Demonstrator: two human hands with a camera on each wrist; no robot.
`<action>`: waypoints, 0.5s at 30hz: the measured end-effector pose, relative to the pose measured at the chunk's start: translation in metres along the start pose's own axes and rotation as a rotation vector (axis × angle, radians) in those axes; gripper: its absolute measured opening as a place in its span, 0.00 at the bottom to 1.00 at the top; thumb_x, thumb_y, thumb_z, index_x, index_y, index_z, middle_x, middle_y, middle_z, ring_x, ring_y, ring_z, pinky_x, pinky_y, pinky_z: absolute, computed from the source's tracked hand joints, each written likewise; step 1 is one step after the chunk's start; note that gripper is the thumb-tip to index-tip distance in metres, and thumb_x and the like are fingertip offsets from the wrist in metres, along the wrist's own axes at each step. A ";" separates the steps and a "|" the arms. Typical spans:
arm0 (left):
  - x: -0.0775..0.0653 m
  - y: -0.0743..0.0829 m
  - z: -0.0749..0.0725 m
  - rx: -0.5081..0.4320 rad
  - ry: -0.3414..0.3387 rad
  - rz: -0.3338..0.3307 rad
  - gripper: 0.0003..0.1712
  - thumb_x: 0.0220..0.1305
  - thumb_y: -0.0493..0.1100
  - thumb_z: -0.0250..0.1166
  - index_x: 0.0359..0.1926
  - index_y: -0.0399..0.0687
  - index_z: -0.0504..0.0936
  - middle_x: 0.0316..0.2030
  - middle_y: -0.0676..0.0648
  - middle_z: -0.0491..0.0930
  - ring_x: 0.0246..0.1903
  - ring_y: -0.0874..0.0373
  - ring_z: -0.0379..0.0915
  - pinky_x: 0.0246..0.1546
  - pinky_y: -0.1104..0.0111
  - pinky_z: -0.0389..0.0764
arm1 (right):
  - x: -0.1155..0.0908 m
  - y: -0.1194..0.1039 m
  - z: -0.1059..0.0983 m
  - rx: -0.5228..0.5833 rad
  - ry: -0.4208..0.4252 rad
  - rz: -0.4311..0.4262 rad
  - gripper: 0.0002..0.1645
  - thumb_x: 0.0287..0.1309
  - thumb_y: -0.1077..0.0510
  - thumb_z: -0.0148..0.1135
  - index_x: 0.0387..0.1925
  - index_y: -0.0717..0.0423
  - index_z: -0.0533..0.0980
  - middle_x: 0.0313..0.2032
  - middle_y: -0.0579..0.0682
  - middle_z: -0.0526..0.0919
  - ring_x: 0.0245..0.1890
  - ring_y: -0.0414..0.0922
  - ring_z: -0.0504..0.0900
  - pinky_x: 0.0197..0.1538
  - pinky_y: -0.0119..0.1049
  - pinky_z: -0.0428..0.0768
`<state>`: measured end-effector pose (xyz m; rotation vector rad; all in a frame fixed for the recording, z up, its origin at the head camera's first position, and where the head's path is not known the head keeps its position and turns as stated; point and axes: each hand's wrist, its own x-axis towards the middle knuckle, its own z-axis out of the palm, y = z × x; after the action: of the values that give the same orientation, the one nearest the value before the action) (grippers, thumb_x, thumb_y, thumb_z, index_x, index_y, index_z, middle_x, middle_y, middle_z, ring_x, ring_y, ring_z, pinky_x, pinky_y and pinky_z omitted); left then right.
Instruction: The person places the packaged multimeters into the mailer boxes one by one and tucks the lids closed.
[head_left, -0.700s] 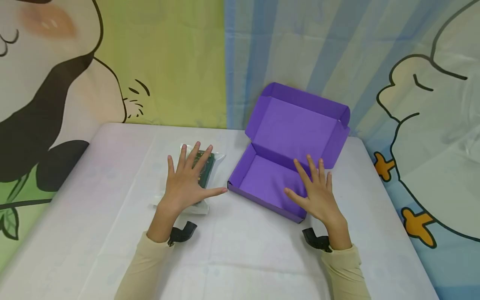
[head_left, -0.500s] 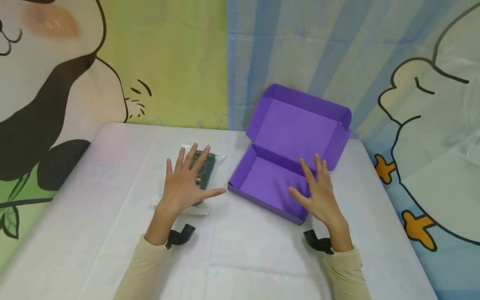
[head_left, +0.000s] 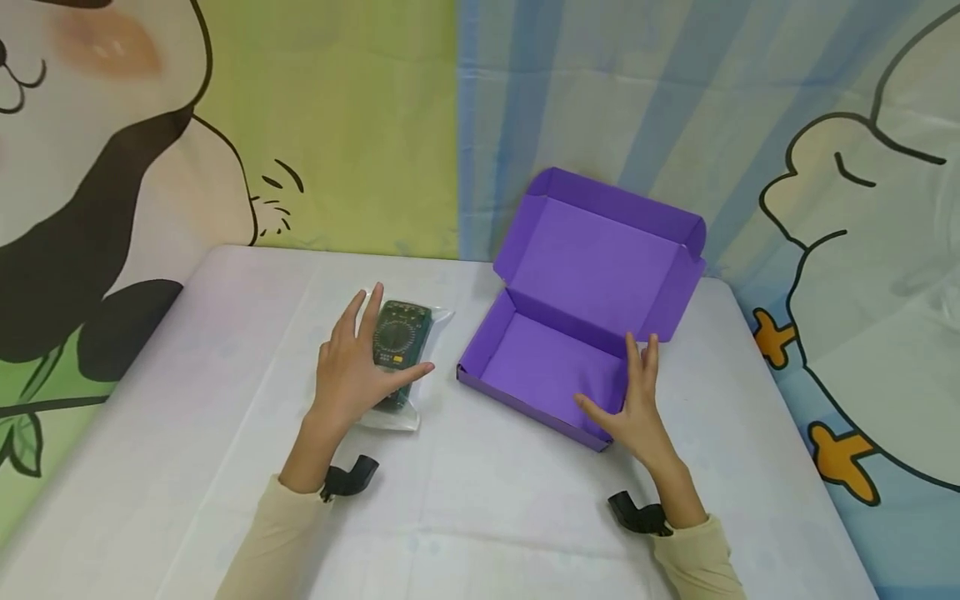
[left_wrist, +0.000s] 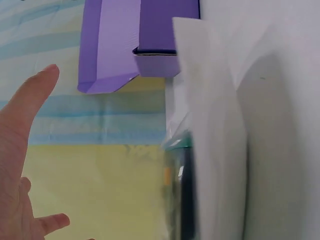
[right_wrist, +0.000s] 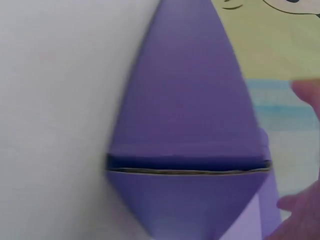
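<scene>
A dark green multimeter (head_left: 396, 335) with a round dial lies in a clear plastic bag (head_left: 397, 419) on the left part of the table. Over the bag's left side is my left hand (head_left: 347, 375), thumb stretched to the right across the meter's lower part and fingers extended. To the right, a purple cardboard box (head_left: 543, 367) stands with its lid (head_left: 600, 250) raised. My right hand (head_left: 639, 410) is at the box's front right corner, thumb and fingers spread apart and holding nothing. In the right wrist view, the box corner (right_wrist: 187, 115) fills the middle.
A white cloth covers the table (head_left: 465, 517). Behind it hangs a printed curtain (head_left: 337, 125) with cartoon animals, close to the box lid. A black camera mount (head_left: 351, 478) is strapped at the left wrist, another camera mount (head_left: 636, 512) at the right.
My left hand has shifted left and turned, uncovering more of the multimeter. My right hand has moved slightly down at the box corner, its fingers drawn closer together.
</scene>
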<state>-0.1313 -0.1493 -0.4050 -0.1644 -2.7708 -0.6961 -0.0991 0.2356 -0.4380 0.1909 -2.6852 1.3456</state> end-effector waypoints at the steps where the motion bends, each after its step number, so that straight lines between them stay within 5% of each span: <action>1: 0.000 -0.001 0.001 -0.011 -0.017 -0.016 0.73 0.40 0.71 0.74 0.77 0.69 0.35 0.75 0.42 0.46 0.70 0.36 0.52 0.49 0.38 0.70 | -0.001 0.002 0.002 -0.004 -0.003 0.009 0.72 0.46 0.54 0.76 0.77 0.41 0.33 0.74 0.54 0.17 0.74 0.62 0.28 0.62 0.78 0.49; 8: -0.001 -0.010 0.011 -0.050 -0.145 -0.111 0.74 0.42 0.72 0.72 0.77 0.69 0.30 0.76 0.40 0.38 0.70 0.31 0.48 0.48 0.32 0.68 | -0.008 0.007 0.013 0.003 -0.049 0.124 0.84 0.38 0.49 0.81 0.76 0.44 0.24 0.73 0.56 0.14 0.74 0.62 0.24 0.64 0.75 0.47; 15: 0.001 -0.011 0.027 -0.105 -0.260 -0.214 0.77 0.43 0.76 0.69 0.76 0.60 0.24 0.75 0.33 0.35 0.72 0.30 0.41 0.56 0.29 0.58 | -0.018 0.015 0.019 0.100 -0.022 0.157 0.84 0.38 0.53 0.80 0.75 0.40 0.22 0.74 0.57 0.17 0.74 0.58 0.21 0.65 0.75 0.42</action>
<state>-0.1407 -0.1462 -0.4322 0.0241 -3.0312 -0.9344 -0.0849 0.2301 -0.4638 0.0041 -2.7024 1.5314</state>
